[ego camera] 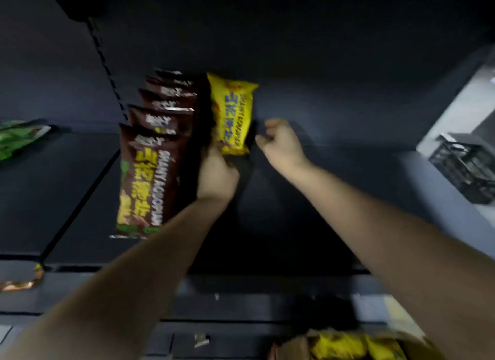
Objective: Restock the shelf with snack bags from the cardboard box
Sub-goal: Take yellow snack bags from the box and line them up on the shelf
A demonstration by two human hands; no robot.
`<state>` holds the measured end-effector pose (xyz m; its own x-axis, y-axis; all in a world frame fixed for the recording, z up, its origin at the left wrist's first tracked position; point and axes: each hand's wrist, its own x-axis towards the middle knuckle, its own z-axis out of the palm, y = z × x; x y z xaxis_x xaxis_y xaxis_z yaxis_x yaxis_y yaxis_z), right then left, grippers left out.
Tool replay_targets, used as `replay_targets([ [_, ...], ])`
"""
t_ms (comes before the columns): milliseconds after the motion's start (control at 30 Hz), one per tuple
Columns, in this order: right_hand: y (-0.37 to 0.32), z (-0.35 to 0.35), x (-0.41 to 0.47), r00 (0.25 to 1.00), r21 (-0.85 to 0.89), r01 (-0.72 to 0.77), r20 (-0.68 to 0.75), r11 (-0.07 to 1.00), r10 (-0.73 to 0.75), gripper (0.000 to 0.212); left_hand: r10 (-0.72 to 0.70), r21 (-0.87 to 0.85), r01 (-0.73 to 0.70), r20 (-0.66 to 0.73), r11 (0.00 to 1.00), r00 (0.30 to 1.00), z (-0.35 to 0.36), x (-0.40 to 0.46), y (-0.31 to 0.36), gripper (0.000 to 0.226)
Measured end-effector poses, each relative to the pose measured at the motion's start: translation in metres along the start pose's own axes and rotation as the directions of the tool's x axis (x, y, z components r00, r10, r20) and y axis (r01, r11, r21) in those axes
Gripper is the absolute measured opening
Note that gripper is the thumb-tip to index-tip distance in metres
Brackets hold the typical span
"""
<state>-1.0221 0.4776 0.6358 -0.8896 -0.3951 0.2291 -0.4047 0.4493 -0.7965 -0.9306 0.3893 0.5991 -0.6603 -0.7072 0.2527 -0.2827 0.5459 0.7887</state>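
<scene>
**Head view: yellow bag going in beside the brown row**

Head camera looks down on the dark shelf (67,188). Left of the grip stands the row of brown snack bags (150,172), packed front to back. Left hand (217,174) pinches the yellow snack bag (233,115) by its near end, bag just beside that row. Right of the grip, the right hand (278,142) hovers loosely curled, holding nothing I can see. Placing step, I'd judge; next calls for settling the bag, then reaching to the cardboard box (401,343) below.
</scene>
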Motion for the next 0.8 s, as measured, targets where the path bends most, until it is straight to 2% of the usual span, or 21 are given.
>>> replay_targets([
  [67,-0.002,-0.031,-0.024,0.999,0.046,0.042,0.004,0.998,-0.043,0.025,0.027,0.022,-0.026,-0.051,0.999,0.998,-0.004,-0.005,0.004,0.048],
  [133,-0.001,-0.063,-0.056,0.996,0.104,0.069,0.048,0.992,-0.075,0.021,0.169,0.026,-0.167,-0.086,0.986,0.982,-0.006,-0.018,0.013,0.051],
  [267,0.014,-0.123,-0.128,0.992,0.207,0.055,0.096,0.977,-0.077,0.026,0.401,-0.149,-0.404,-0.051,0.903,0.915,-0.011,-0.078,0.051,0.054],
  [367,0.039,-0.156,-0.181,0.991,0.269,0.038,0.112,0.962,-0.07,0.034,0.51,-0.221,-0.501,-0.019,0.836,0.86,-0.002,-0.135,0.074,0.046],
  [533,0.1,-0.182,-0.256,0.987,0.316,-0.075,0.16,0.946,0.025,0.023,0.601,-0.319,-0.545,0.111,0.775,0.791,0.035,-0.223,0.079,0.032],
  [600,0.132,-0.185,-0.283,0.978,0.296,-0.155,0.178,0.943,0.105,0.027,0.595,-0.348,-0.511,0.198,0.786,0.779,0.052,-0.26,0.069,0.028],
  [667,0.166,-0.184,-0.307,0.951,0.192,-0.265,0.211,0.945,0.224,0.032,0.524,-0.359,-0.407,0.339,0.84,0.782,0.074,-0.293,0.053,0.028],
  [733,0.201,-0.176,-0.328,0.924,-0.009,-0.304,0.241,0.953,0.297,0.025,0.359,-0.282,-0.242,0.514,0.928,0.779,0.1,-0.321,0.035,0.03],
  [800,0.231,-0.164,-0.344,0.873,-0.213,-0.324,0.307,0.922,0.378,0.02,0.142,-0.089,-0.11,0.625,0.99,0.768,0.126,-0.342,0.017,0.027],
])
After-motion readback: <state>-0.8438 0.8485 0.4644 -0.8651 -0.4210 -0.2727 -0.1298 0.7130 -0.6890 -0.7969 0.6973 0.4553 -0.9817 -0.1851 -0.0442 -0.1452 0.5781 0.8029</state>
